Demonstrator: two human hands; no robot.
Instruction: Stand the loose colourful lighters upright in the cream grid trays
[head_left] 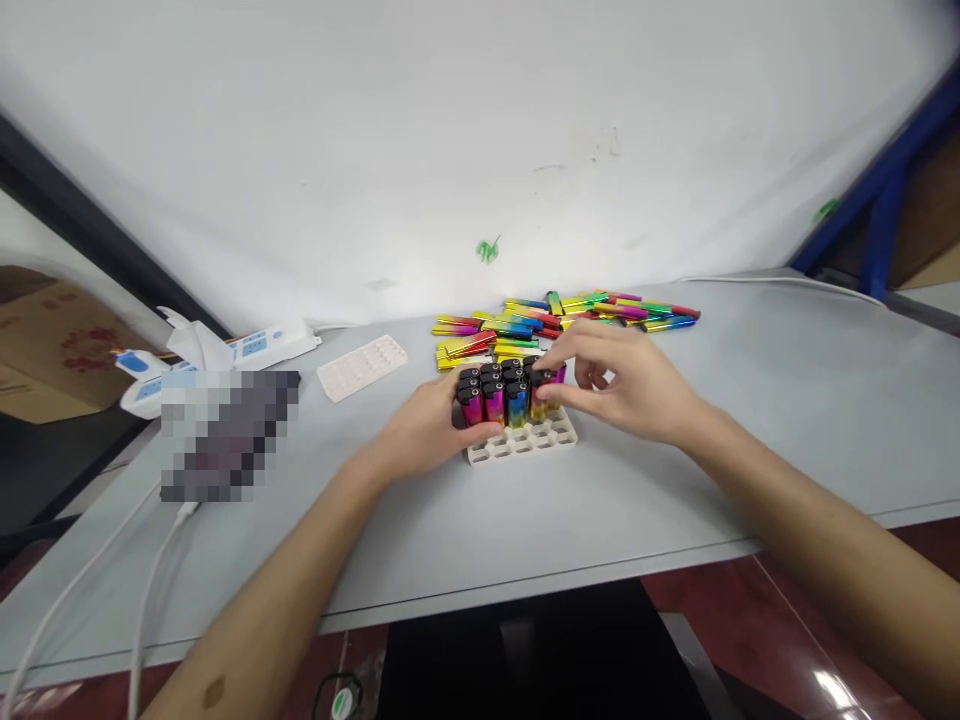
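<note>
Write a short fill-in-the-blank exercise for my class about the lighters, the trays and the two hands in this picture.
1. The upright lighters stand in a white ____.
2. The loose lighters lie in a pile ____ that tray.
3. The right hand touches a lighter at the row's ____ end.
4. The left hand rests against the tray's ____ side.

Missing words: tray; behind; right; left

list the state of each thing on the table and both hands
tray: partly filled, front row bare
lighters in tray: upright
loose lighters: lying piled
spare tray: unfilled, flat
left hand: steadying tray
right hand: fingers on a tray lighter
</note>
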